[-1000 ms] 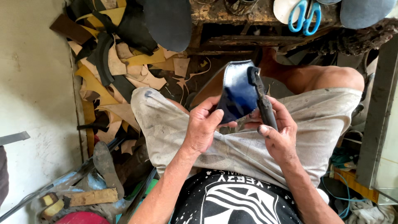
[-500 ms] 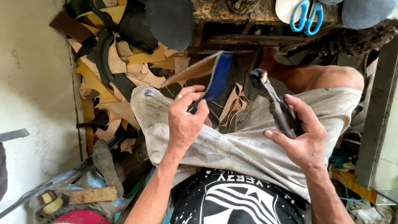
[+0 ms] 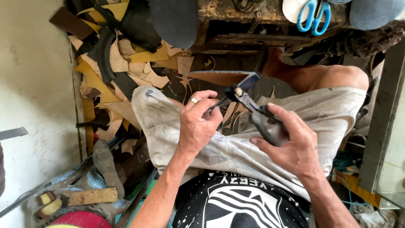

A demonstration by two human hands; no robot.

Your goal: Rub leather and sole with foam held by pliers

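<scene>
Head view, looking down on a seated person's lap. At far left, a pale, rough plaster wall (image 3: 29,84); at its foot lie a worn grey shoe sole (image 3: 105,164) and a flat wooden block (image 3: 90,196). Next, a heap of tan and black leather offcuts (image 3: 118,63), irregular and curled. Left hand (image 3: 197,124), a gold ring (image 3: 193,100) on one finger, is clenched with thumb and fingers pinched tight on the near edge of a thin, flat shoe piece (image 3: 219,78), brown on one face and blue at its tip, held edge-on above the knees. Pincers (image 3: 253,112), dark metal with curved handles, bite that blue tip; right hand (image 3: 291,145) is wrapped closed around the handles. Stained, wrinkled grey shorts (image 3: 329,109) cover the thighs. Top right, blue-handled scissors (image 3: 313,14) rest on a rough wooden bench (image 3: 253,10).
</scene>
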